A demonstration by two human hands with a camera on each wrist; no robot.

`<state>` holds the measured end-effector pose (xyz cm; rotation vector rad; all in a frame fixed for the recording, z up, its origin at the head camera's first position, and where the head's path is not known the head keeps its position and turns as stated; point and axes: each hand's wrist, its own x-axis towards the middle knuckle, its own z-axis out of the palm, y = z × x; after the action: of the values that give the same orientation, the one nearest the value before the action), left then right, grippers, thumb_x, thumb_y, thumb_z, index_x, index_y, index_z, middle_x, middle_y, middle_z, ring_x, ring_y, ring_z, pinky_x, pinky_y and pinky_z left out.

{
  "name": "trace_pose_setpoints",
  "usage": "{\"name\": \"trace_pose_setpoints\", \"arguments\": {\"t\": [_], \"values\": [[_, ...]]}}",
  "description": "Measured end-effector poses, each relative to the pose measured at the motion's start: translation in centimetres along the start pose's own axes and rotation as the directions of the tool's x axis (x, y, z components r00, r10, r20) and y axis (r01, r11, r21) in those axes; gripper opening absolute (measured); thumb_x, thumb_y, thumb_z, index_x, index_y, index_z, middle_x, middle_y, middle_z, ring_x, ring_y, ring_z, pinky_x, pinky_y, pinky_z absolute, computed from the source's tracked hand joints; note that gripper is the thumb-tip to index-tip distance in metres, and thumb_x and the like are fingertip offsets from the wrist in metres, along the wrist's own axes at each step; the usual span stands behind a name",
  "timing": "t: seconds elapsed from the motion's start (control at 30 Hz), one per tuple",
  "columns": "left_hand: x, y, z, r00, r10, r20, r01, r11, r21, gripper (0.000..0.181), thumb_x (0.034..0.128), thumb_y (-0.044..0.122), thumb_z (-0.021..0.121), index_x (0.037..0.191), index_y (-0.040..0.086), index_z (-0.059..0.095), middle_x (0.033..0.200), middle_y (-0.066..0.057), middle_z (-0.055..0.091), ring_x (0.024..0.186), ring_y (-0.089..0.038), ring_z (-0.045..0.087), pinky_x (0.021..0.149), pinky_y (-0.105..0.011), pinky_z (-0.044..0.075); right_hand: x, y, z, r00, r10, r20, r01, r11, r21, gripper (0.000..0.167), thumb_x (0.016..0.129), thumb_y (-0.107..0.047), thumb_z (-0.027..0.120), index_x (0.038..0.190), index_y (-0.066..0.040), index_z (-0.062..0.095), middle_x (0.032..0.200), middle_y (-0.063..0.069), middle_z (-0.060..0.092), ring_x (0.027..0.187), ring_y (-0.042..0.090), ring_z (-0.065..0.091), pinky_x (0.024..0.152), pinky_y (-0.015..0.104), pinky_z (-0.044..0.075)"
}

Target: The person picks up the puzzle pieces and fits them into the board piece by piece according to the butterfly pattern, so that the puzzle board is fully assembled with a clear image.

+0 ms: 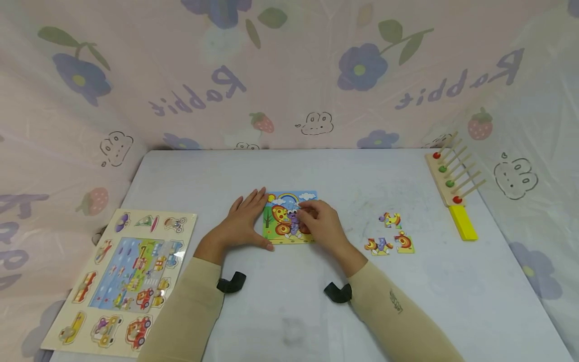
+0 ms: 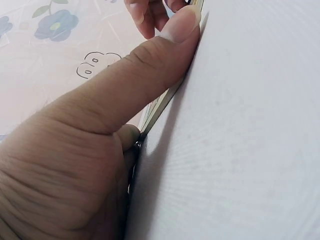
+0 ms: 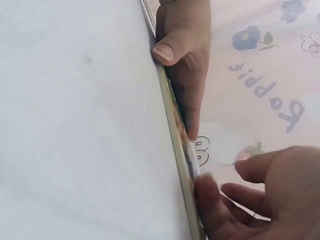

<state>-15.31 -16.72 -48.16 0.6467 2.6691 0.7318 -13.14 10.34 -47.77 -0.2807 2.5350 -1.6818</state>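
The largest thing here is the white tabletop (image 1: 271, 301). On its left lies a flat cream board (image 1: 88, 322) printed with colourful vehicles, partly covered by the person's left sleeve. A pale wooden rack (image 1: 443, 177) with thin pegs and red and green beads stands near the far right corner. In the middle sits a square cartoon picture puzzle (image 1: 280, 216) (rainbow, butterfly wing, purple insect) between the hands. The left hand (image 1: 242, 221) has its fingers straight and spread against the puzzle's left side, thumb at the near edge. The right hand (image 1: 323, 223) bends its fingers over the puzzle's right half; whether they pinch a piece, I cannot tell. A yellow block (image 1: 464, 222) lies at the rack's near end. Smallest, three loose puzzle pieces (image 1: 392, 219) lie to the right.
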Motion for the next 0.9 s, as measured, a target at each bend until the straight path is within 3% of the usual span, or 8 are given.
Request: {"name": "trace_pose_setpoints", "arguments": {"t": [0.1, 0.2, 0.33, 0.5, 0.6, 0.67, 0.77, 0.9], "values": [[0.0, 0.1, -0.1, 1.0, 0.002, 0.002, -0.002, 1.0, -0.006, 0.15, 0.0663, 0.071, 0.097, 0.176, 0.01, 0.014, 0.182, 0.0, 0.001, 0.165, -0.02, -0.008, 0.129, -0.049, -0.01, -0.4, -0.3, -0.1, 0.99, -0.132, 0.052, 0.141, 0.962, -0.233, 0.027, 0.105, -0.012, 0.073, 0.127, 0.002, 0.075, 0.12, 0.014, 0.069, 0.098, 0.027, 0.069, 0.087, 0.04, 0.059], [0.0, 0.2, -0.1, 1.0, 0.002, 0.004, -0.002, 1.0, -0.007, 0.15, 0.0663, 0.07, 0.097, 0.176, 0.009, 0.014, 0.182, -0.001, 0.001, 0.165, -0.021, -0.007, 0.129, -0.05, -0.009, -0.8, -0.8, -0.1, 0.955, -0.209, 0.208, 0.281, 0.86, -0.426, 0.033, 0.104, -0.013, 0.072, 0.133, 0.002, 0.074, 0.141, 0.018, 0.066, 0.129, 0.036, 0.06, 0.111, 0.049, 0.048], [0.0, 0.1, -0.1, 1.0, -0.002, 0.005, 0.002, 1.0, -0.002, 0.15, 0.0669, 0.071, 0.096, 0.176, 0.01, 0.013, 0.182, 0.0, 0.0, 0.165, -0.02, -0.008, 0.129, -0.049, -0.009, -1.3, -1.2, 0.2, 0.913, -0.153, 0.378, 0.36, 0.738, -0.571, 0.047, 0.109, -0.019, 0.065, 0.152, -0.001, 0.062, 0.165, 0.015, 0.049, 0.155, 0.039, 0.038, 0.123, 0.057, 0.036], [0.0, 0.1, 0.0, 1.0, -0.002, -0.002, 0.002, 1.0, -0.006, 0.15, 0.0662, 0.071, 0.097, 0.176, 0.01, 0.014, 0.181, 0.0, 0.001, 0.165, -0.019, -0.008, 0.129, -0.049, -0.01, -1.7, -1.3, 0.4, 0.908, -0.096, 0.407, 0.359, 0.68, -0.64, 0.052, 0.112, -0.021, 0.061, 0.161, -0.005, 0.054, 0.171, 0.009, 0.042, 0.16, 0.037, 0.03, 0.115, 0.064, 0.043], [0.0, 0.0, 0.0, 1.0, -0.004, -0.003, 0.004, 1.0, -0.004, 0.15, 0.0659, 0.072, 0.096, 0.176, 0.01, 0.014, 0.181, 0.0, 0.001, 0.165, -0.019, -0.008, 0.129, -0.049, -0.01, -1.8, -1.2, 0.5, 0.908, -0.104, 0.406, 0.364, 0.676, -0.641, 0.052, 0.112, -0.021, 0.061, 0.161, -0.006, 0.054, 0.171, 0.009, 0.042, 0.159, 0.038, 0.031, 0.114, 0.065, 0.045], [0.1, 0.0, 0.0, 1.0, -0.005, -0.003, 0.005, 1.0, -0.001, 0.15, 0.066, 0.071, 0.096, 0.176, 0.01, 0.014, 0.181, 0.0, 0.001, 0.165, -0.019, -0.008, 0.129, -0.049, -0.01, -1.8, -1.2, 0.5, 0.909, -0.104, 0.404, 0.358, 0.69, -0.629, 0.052, 0.113, -0.022, 0.061, 0.161, -0.006, 0.054, 0.171, 0.009, 0.041, 0.16, 0.037, 0.03, 0.114, 0.066, 0.044], [0.0, 0.0, 0.0, 1.0, -0.003, -0.002, 0.003, 1.0, 0.004, 0.149, 0.0667, 0.071, 0.096, 0.176, 0.01, 0.015, 0.182, 0.0, 0.001, 0.165, -0.019, -0.008, 0.129, -0.05, -0.009, -1.7, -1.1, 0.4, 0.914, -0.106, 0.392, 0.334, 0.745, -0.577, 0.053, 0.112, -0.023, 0.062, 0.162, -0.006, 0.053, 0.172, 0.009, 0.039, 0.161, 0.037, 0.028, 0.118, 0.067, 0.038], [0.0, 0.2, -0.1, 1.0, -0.002, 0.006, 0.002, 1.0, 0.008, 0.148, 0.0679, 0.071, 0.096, 0.175, 0.008, 0.015, 0.182, -0.001, 0.001, 0.165, -0.02, -0.008, 0.129, -0.05, -0.01, -1.6, -1.0, 0.0, 0.923, -0.152, 0.352, 0.307, 0.843, -0.441, 0.056, 0.109, -0.023, 0.067, 0.161, -0.004, 0.053, 0.171, 0.015, 0.039, 0.159, 0.039, 0.031, 0.124, 0.063, 0.031]]}}
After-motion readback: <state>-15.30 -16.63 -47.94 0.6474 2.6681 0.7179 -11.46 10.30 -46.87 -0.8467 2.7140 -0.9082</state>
